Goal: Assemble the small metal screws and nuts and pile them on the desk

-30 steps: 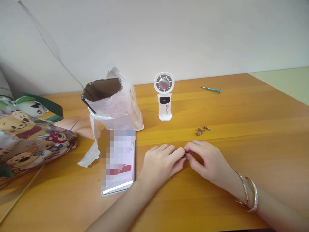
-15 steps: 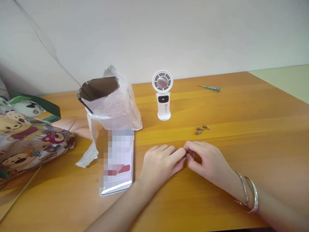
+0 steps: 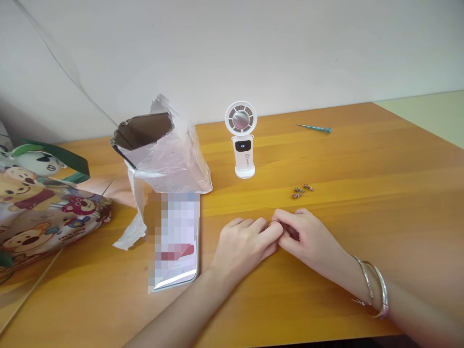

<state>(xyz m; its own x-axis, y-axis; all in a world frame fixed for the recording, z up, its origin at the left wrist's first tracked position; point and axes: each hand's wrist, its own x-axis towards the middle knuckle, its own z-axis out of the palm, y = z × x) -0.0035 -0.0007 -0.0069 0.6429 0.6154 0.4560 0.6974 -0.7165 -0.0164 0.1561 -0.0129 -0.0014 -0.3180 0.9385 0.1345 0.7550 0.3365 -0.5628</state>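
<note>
Light was bright and diffuse, source out of frame. A pale sheen banded the desk [image 3: 366, 157]. Glare streaked the lower edge of the phone [image 3: 174, 279], whose screen was mosaic-blurred. The left hand [image 3: 242, 249] and right hand [image 3: 311, 241] cast faint shadows. Wide-angle bowing appeared toward the frame edges.

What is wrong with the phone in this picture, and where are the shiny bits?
In the head view, the smartphone is covered by blocky squares, so its screen cannot be read; in the same view, a bright white stripe of glare runs along its near edge, and the wooden table shows pale bands of light.
</note>
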